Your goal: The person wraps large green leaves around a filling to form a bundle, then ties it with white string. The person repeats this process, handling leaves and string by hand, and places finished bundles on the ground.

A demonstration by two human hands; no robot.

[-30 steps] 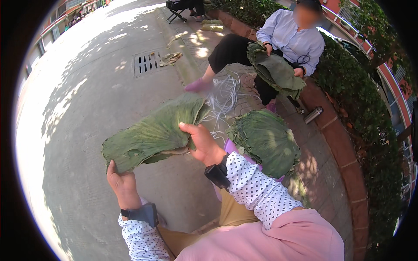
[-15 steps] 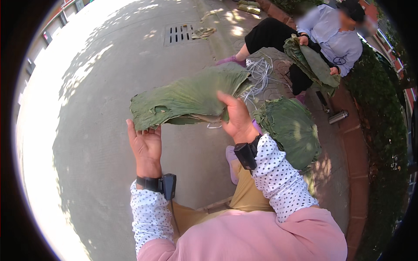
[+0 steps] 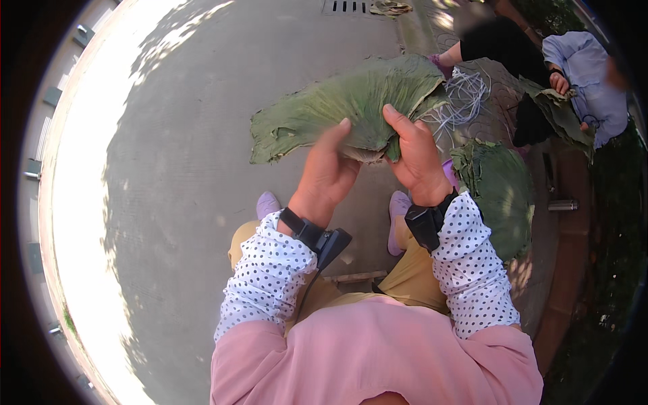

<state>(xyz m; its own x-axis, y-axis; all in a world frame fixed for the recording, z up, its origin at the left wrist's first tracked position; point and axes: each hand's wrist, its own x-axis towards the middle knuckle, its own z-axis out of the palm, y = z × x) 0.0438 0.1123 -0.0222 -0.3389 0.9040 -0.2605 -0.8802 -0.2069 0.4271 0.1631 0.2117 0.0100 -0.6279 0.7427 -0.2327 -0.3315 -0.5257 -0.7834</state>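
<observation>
A folded bundle of large dried green leaves [image 3: 351, 98], layered and frayed at the edges, is held up in front of me above the pavement. My left hand [image 3: 325, 165] grips its near edge around the middle, thumb on top and fingers underneath; the hand is slightly blurred. Close beside it, my right hand [image 3: 418, 152] pinches the gathered right part, thumb on top. The fingers below the leaves are partly hidden. To the right of my right forearm lies a stack of similar leaves [image 3: 503, 196].
A tangle of white string [image 3: 462, 98] lies beyond my right hand. At the right, another person [image 3: 587, 81] sits holding leaves [image 3: 560, 111]. A metal flask [image 3: 563, 205] lies near the brick kerb. A drain grate [image 3: 347, 7] is at the far edge.
My left hand has left the bundle's left end and moved right along its near edge, close to my right hand. The view has shifted, and the other person's hands have moved on their leaves.
</observation>
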